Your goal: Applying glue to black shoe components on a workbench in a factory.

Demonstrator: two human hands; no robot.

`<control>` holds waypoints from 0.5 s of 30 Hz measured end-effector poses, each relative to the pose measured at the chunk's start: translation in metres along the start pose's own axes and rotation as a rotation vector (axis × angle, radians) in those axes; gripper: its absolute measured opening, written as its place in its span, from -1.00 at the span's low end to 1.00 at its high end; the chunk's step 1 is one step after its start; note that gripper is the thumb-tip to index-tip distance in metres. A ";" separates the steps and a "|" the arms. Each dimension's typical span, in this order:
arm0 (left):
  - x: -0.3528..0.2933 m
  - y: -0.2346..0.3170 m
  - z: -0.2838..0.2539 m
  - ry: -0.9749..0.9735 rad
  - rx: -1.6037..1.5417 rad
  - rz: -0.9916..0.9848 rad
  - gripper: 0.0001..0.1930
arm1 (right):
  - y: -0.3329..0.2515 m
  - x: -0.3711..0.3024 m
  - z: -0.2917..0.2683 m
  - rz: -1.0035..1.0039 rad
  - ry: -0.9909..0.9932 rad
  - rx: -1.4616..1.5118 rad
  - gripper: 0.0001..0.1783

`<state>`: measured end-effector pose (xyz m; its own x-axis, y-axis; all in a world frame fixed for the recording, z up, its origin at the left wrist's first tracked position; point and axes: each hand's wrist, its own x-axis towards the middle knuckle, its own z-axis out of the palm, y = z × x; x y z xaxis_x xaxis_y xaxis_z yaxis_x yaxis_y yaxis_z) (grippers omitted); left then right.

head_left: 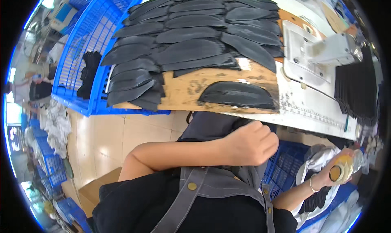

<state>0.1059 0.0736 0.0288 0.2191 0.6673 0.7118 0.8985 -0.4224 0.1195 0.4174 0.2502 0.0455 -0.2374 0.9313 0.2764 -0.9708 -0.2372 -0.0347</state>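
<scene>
My left hand (253,144) is closed in a fist in front of my apron, just off the near edge of the table. Whatever its fingers may hold is hidden. Out to the right, my right hand (324,176) is wrapped round a clear bottle (345,170) with something yellowish inside, tilted with a dark round end toward me. A single black curved piece (236,94) lies on the wooden board (183,84), nearest my left hand, with dark wet-looking smears at its edge. Beyond it, overlapping rows of similar black pieces (191,31) cover the board.
A white sewing machine (326,51) stands at the right of the table, beside a stack of black pieces (356,84). At left is a blue crate (69,76) with black pieces in it. Another blue crate (287,161) and a white bag (311,168) sit below the table.
</scene>
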 end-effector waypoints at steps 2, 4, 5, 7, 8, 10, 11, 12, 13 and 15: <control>-0.002 0.002 0.002 0.013 0.034 -0.018 -0.80 | 0.019 -0.002 -0.002 0.056 -0.031 0.049 -0.20; -0.001 -0.005 0.005 0.065 0.028 -0.109 -0.80 | 0.027 -0.006 -0.005 0.152 0.038 -0.164 -0.19; 0.002 -0.010 0.002 0.080 0.032 -0.136 -0.82 | 0.050 -0.007 -0.001 0.209 -0.032 -0.188 -0.15; 0.000 -0.019 -0.009 -0.048 0.074 -0.288 -0.83 | 0.083 -0.007 -0.016 0.335 -0.044 -0.249 -0.13; -0.001 -0.026 -0.016 -0.073 0.081 -0.350 -0.83 | 0.113 -0.010 -0.013 0.399 -0.030 -0.188 -0.12; -0.001 -0.039 -0.016 -0.049 0.046 -0.388 -0.82 | 0.143 -0.015 -0.014 0.502 -0.004 -0.182 -0.12; 0.003 -0.040 -0.015 -0.079 0.043 -0.404 -0.80 | 0.156 -0.018 -0.012 0.498 0.010 -0.234 -0.14; 0.005 -0.041 -0.014 -0.077 0.026 -0.390 -0.80 | 0.168 -0.022 -0.012 0.509 0.024 -0.258 -0.15; 0.007 -0.042 -0.011 -0.107 0.043 -0.378 -0.80 | 0.175 -0.024 -0.013 0.511 0.041 -0.271 -0.15; 0.011 -0.043 -0.007 -0.152 0.071 -0.359 -0.81 | 0.183 -0.025 -0.013 0.503 0.057 -0.287 -0.16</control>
<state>0.0672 0.0948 0.0368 -0.0645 0.8505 0.5220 0.9511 -0.1059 0.2901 0.2455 0.1869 0.0197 -0.6652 0.7389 0.1070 -0.7068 -0.5771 -0.4092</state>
